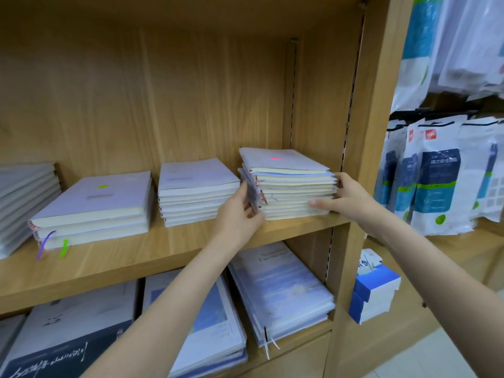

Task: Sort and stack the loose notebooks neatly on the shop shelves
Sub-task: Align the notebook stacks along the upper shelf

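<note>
2 hands bracket the right stack, just right of the frame's centre. The left hand is at the stack's left end, fingers curled round the spine side, where a few loose plastic-wrapped covers stick out and sag. The right hand is at the right end, thumb laid along the front page edges low down and fingers wrapped behind the far corner. Both hands grip the stack itself rather than any one notebook; neither is lifting it, as far as I can judge, since its base sits on the shelf.

By my reading the step in hand is squaring this stack: its top notebook, with a pink tag, sits skewed, and the left edges are ragged. The next move calls for an even inward squeeze from both ends and a tap of the front edges flush, without pushing the stack into the upright just beside it.

Further left on the same shelf stand a tidy middle stack, close beside the left hand, and a lower stack with green and purple ribbons. More notebooks lie on the lower shelf, at lower centre.
</note>
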`<control>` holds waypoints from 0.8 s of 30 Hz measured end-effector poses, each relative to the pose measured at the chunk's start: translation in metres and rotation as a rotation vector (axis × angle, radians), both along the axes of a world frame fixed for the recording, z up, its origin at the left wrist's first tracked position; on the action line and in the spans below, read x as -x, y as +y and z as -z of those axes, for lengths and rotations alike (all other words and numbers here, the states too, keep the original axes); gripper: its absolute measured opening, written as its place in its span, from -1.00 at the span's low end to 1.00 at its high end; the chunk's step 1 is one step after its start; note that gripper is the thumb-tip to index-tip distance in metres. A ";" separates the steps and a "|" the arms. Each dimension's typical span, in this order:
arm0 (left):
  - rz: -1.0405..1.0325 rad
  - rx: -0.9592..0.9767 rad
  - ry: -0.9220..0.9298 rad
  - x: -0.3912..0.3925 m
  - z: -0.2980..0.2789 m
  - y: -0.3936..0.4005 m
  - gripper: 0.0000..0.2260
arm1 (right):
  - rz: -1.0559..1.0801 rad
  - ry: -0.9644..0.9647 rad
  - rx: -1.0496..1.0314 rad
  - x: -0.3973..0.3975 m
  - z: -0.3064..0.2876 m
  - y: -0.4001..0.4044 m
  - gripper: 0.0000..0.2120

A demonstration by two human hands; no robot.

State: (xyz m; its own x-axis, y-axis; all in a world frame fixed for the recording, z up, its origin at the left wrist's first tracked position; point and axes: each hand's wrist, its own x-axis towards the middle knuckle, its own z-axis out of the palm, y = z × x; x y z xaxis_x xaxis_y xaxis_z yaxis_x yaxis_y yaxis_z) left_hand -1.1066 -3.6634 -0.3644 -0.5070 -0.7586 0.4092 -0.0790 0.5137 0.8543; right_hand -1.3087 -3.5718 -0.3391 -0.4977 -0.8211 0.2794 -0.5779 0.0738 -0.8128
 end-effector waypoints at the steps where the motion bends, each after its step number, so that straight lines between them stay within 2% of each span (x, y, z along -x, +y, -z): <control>1: 0.045 -0.012 0.032 0.001 0.002 0.000 -0.32 | -0.032 -0.055 0.014 0.000 0.001 -0.001 -0.35; 4: 0.125 -0.037 0.038 0.007 0.006 0.000 -0.27 | -0.028 -0.034 0.054 0.001 0.010 -0.004 -0.54; 6: 0.122 0.016 0.001 0.010 0.009 -0.001 -0.21 | -0.012 -0.019 0.086 0.002 0.013 -0.003 -0.60; 12: 0.079 0.005 -0.007 0.009 0.008 -0.004 -0.19 | -0.040 0.019 0.089 -0.001 0.010 -0.001 -0.64; 18: 0.046 -0.026 0.013 0.009 0.007 -0.005 -0.18 | -0.151 -0.225 0.162 -0.003 0.004 0.002 -0.62; 21: 0.066 -0.012 -0.015 0.011 0.008 -0.003 -0.18 | -0.131 -0.213 0.231 -0.005 0.006 -0.001 -0.74; 24: 0.044 0.018 -0.015 0.013 0.008 -0.003 -0.18 | -0.096 -0.193 0.256 -0.008 0.008 -0.004 -0.75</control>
